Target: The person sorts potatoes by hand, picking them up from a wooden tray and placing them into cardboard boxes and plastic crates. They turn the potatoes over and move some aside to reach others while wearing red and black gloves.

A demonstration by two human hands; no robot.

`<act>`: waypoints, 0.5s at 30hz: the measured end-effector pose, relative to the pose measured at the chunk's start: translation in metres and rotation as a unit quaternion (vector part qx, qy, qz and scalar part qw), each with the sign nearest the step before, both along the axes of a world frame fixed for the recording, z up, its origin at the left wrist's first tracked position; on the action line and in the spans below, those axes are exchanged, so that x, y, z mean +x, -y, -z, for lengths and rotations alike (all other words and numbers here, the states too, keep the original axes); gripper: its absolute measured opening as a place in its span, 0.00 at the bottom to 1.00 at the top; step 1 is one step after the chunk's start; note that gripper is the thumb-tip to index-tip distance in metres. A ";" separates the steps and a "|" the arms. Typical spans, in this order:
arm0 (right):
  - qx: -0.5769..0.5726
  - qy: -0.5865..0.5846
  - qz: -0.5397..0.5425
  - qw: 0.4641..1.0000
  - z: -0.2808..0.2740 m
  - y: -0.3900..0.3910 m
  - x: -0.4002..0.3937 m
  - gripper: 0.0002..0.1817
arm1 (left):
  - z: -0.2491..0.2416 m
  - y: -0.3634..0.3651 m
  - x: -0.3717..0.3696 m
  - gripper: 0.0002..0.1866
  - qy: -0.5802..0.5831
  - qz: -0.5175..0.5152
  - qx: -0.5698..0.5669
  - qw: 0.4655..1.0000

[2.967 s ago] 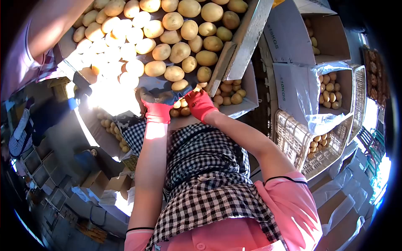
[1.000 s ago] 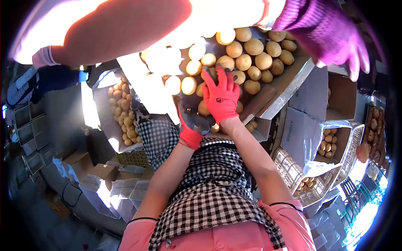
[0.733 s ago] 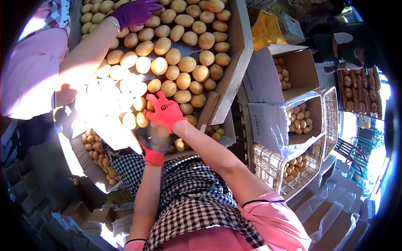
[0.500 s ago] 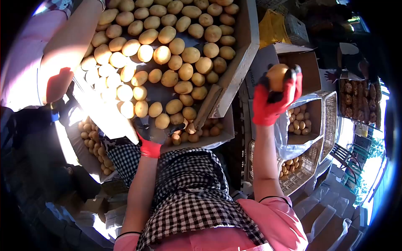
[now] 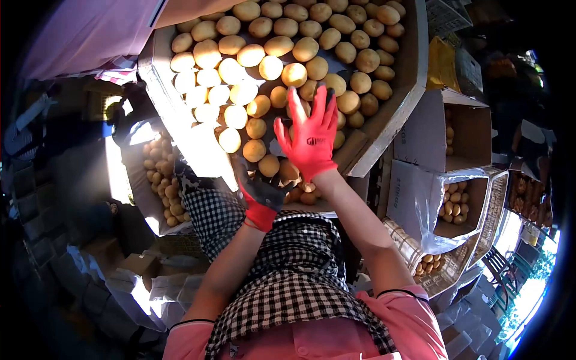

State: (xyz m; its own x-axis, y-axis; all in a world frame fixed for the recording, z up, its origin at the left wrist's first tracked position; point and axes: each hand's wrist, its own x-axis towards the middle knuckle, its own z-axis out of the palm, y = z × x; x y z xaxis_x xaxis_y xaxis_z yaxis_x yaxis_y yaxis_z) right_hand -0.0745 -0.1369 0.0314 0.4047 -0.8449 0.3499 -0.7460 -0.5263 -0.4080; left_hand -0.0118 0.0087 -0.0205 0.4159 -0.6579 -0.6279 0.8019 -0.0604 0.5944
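Yellow-brown potatoes [image 5: 254, 150] lie spread over a sorting table [image 5: 401, 114] with raised sides. My right hand [image 5: 309, 138], in a red glove with dark fingertips, lies palm down over them. Its fingers are spread, and potatoes show around and partly beneath it. Lower, at the table's front opening, my left hand [image 5: 261, 191] is turned with its dark gloved palm up. The fingers are apart and slightly curved, right below a potato [image 5: 269, 165] at the edge. Behind the left hand, more potatoes [image 5: 308, 198] sit in a box under the opening.
To the right stand a cardboard box [image 5: 471, 141], a plastic-lined box of potatoes [image 5: 454, 203] and a wicker-like basket [image 5: 447, 270]. Another potato-filled box [image 5: 165, 186] is at the left. A person's pink sleeve [image 5: 90, 36] reaches in at upper left.
My right hand has swung left from above the boxes onto the potatoes; the potato it held is gone from it. My left hand stays at the opening. The view has shifted.
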 end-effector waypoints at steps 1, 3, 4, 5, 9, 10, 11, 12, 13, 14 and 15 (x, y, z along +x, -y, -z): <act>-0.016 -0.006 0.006 1.000 -0.004 0.027 0.019 0.37 | 0.002 0.001 0.001 0.32 0.005 -0.001 -0.001 1.000; -0.018 0.002 -0.024 1.000 -0.011 0.064 0.062 0.36 | 0.017 0.009 0.010 0.40 0.278 0.141 -0.093 0.946; 0.001 0.012 -0.061 0.998 -0.014 0.068 0.079 0.36 | 0.020 0.009 0.014 0.47 0.405 0.209 -0.131 0.880; -0.030 -0.006 -0.031 0.999 -0.016 0.061 0.090 0.37 | 0.021 0.009 0.017 0.47 0.411 0.211 -0.131 0.877; 0.009 -0.022 -0.078 0.997 0.027 0.004 0.071 0.32 | -0.019 0.027 0.027 0.42 -0.254 -0.018 -0.061 0.965; 0.013 -0.063 -0.085 0.994 0.035 -0.015 0.052 0.31 | 0.036 0.012 0.027 0.45 -0.263 -0.031 -0.159 0.951; 0.047 -0.039 -0.096 0.994 0.038 -0.034 0.033 0.33 | -0.007 0.026 0.024 0.43 -0.192 -0.036 -0.099 0.976; 0.083 -0.102 -0.120 0.984 0.030 -0.043 0.016 0.34 | -0.003 0.022 0.025 0.41 -0.158 -0.002 -0.096 0.983; 0.084 -0.049 -0.091 0.991 0.027 -0.050 0.000 0.34 | 0.011 0.015 0.025 0.39 -0.113 0.010 -0.071 0.991; 0.115 -0.062 -0.028 0.991 0.017 -0.042 -0.010 0.34 | 0.003 0.015 0.021 0.38 -0.144 -0.014 -0.063 0.987; 0.168 -0.069 0.060 0.982 0.028 -0.030 -0.012 0.33 | -0.011 0.010 0.020 0.38 -0.043 0.034 -0.007 0.998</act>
